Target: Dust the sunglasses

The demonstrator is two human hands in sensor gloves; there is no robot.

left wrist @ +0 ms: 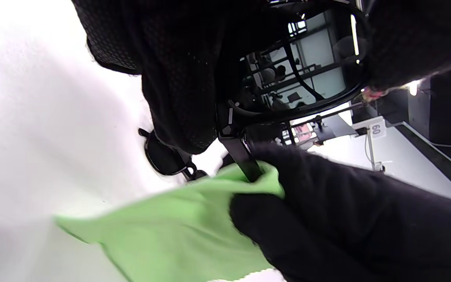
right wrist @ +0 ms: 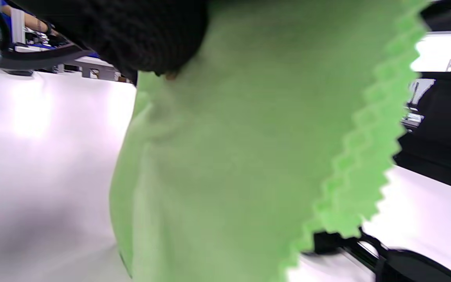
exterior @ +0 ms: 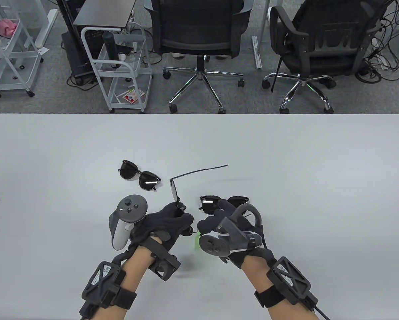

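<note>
Green cloth (left wrist: 178, 227) sat pinched in the right hand (exterior: 231, 230), lower centre of the table view, wrapped round a temple arm of the held sunglasses (left wrist: 307, 74). Left hand (exterior: 166, 225) gripped that pair's frame, its other arm pointing toward frame centre. Second pair (exterior: 140, 175) lay on the white table (exterior: 319, 166), left of centre; third pair (exterior: 224, 202) lay just above the right hand.

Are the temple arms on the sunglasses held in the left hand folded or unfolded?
Unfolded, at least one: a thin black temple arm sticks out from the black sunglasses gripped by the left hand. The other arm's state is unclear.
</note>
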